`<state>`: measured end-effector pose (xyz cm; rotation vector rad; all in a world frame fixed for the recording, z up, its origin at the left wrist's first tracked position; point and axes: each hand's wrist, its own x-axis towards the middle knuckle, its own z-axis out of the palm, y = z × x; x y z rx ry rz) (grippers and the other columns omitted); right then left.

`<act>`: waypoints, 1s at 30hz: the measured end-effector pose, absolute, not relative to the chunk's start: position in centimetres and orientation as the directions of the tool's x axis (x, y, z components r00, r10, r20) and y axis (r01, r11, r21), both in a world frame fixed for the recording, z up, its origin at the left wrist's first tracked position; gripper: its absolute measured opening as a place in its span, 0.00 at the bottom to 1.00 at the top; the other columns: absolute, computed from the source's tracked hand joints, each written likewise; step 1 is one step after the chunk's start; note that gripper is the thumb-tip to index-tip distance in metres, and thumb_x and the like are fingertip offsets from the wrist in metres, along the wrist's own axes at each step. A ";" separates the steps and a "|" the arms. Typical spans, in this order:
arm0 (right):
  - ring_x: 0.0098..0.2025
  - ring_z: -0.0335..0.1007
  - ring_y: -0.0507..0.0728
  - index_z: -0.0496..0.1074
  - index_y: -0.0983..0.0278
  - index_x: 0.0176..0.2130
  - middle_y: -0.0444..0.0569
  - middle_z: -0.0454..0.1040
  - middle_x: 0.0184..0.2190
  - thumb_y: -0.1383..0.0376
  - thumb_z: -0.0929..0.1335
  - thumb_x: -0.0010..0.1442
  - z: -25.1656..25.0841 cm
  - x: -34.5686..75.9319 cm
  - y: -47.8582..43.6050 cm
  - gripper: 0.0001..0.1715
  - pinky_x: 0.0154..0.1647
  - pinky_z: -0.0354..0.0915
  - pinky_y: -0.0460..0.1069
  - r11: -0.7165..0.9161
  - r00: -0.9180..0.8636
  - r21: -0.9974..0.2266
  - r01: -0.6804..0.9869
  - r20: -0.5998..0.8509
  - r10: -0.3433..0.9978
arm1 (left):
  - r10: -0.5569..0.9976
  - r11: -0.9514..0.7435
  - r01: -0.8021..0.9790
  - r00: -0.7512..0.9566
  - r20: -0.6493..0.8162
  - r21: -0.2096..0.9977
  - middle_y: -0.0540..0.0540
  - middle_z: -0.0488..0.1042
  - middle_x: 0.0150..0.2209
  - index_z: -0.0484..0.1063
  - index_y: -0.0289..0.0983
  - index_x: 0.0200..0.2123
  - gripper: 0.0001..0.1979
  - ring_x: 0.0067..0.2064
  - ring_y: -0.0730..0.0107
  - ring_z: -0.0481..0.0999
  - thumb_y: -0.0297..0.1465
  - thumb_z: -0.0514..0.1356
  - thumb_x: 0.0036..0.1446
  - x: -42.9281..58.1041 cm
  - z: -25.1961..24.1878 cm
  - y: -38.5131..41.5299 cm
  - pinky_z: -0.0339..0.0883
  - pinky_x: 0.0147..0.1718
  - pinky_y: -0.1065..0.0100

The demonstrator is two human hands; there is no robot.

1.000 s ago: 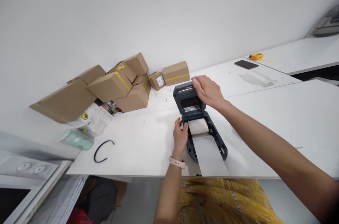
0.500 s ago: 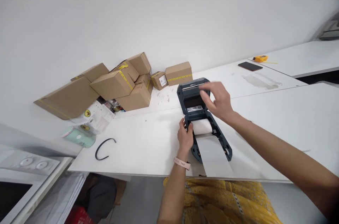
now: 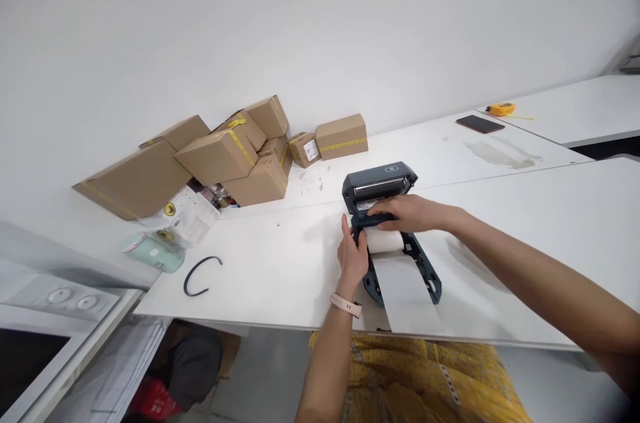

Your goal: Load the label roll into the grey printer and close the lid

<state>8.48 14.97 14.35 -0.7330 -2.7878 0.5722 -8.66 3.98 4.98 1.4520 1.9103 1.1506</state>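
Note:
A dark label printer [image 3: 423, 256] sits on the white table with its lid [image 3: 380, 176] tilted partway over the base. Inside lies a white paper roll [image 3: 385, 240], and a strip of its paper [image 3: 407, 293] runs forward over the table's front edge. My left hand [image 3: 354, 255] grips the printer's left side near the hinge, thumb over the rim by the roll. Under the lid, my right hand [image 3: 400, 212] has its fingers closed at the hinge bar, just behind the roll. The lid and the hand itself hide part of what those fingertips touch.
Cardboard boxes [image 3: 215, 156] are piled against the wall at the left. Nearer stand a mint-green pouch [image 3: 155, 253] and a black headband [image 3: 193, 274]. A phone [image 3: 480, 124] and a yellow tape measure [image 3: 501, 109] lie at the back right. A white appliance [image 3: 65, 310] is at lower left.
The lid has swung forward from upright to partway down. My right hand has moved down from the lid's upper part to the hinge area. My left hand stays on the printer's side.

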 end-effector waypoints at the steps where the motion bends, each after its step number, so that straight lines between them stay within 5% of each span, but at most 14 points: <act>1: 0.50 0.78 0.65 0.77 0.55 0.53 0.48 0.81 0.50 0.58 0.68 0.61 15.0 8.6 15.5 0.21 0.47 0.74 0.56 0.795 -0.874 -0.459 0.397 0.075 0.480 | 0.938 0.085 0.532 -0.328 0.113 0.842 0.37 0.73 0.61 0.41 0.39 0.74 0.35 0.61 0.52 0.73 0.39 0.49 0.69 -8.7 4.9 4.0 0.63 0.58 0.56; 6: 0.50 0.79 0.62 0.76 0.60 0.56 0.51 0.81 0.49 0.52 0.67 0.63 17.0 8.5 17.3 0.26 0.50 0.74 0.54 0.741 -0.919 -0.604 0.293 0.035 0.393 | 0.941 0.064 0.501 -0.317 0.115 0.863 0.40 0.71 0.63 0.43 0.45 0.74 0.34 0.63 0.54 0.71 0.42 0.50 0.69 -8.7 5.1 3.9 0.62 0.60 0.55; 15: 0.44 0.79 0.60 0.69 0.59 0.59 0.53 0.80 0.48 0.51 0.64 0.65 15.7 6.7 18.6 0.28 0.46 0.73 0.56 0.692 -0.658 -0.651 0.311 0.378 0.652 | 0.973 0.053 0.595 -0.212 0.093 0.802 0.42 0.53 0.73 0.43 0.46 0.74 0.35 0.72 0.49 0.56 0.44 0.49 0.68 -9.6 5.6 4.2 0.55 0.65 0.50; 20: 0.37 0.77 0.62 0.59 0.59 0.65 0.49 0.79 0.38 0.49 0.58 0.69 15.7 5.9 18.0 0.32 0.41 0.69 0.57 0.653 -0.362 -0.588 0.477 0.545 0.756 | 0.974 0.089 0.595 -0.221 0.056 0.799 0.38 0.52 0.73 0.45 0.41 0.74 0.35 0.73 0.47 0.53 0.45 0.47 0.68 -9.6 4.9 4.4 0.50 0.68 0.49; 30: 0.36 0.76 0.64 0.59 0.58 0.65 0.49 0.79 0.37 0.51 0.54 0.71 16.4 5.4 18.1 0.29 0.35 0.63 0.53 0.645 -0.295 -0.472 0.600 0.620 0.727 | 0.969 0.055 0.638 -0.221 0.114 0.768 0.37 0.61 0.70 0.52 0.40 0.71 0.31 0.70 0.49 0.60 0.45 0.46 0.69 -9.7 4.2 4.7 0.53 0.67 0.51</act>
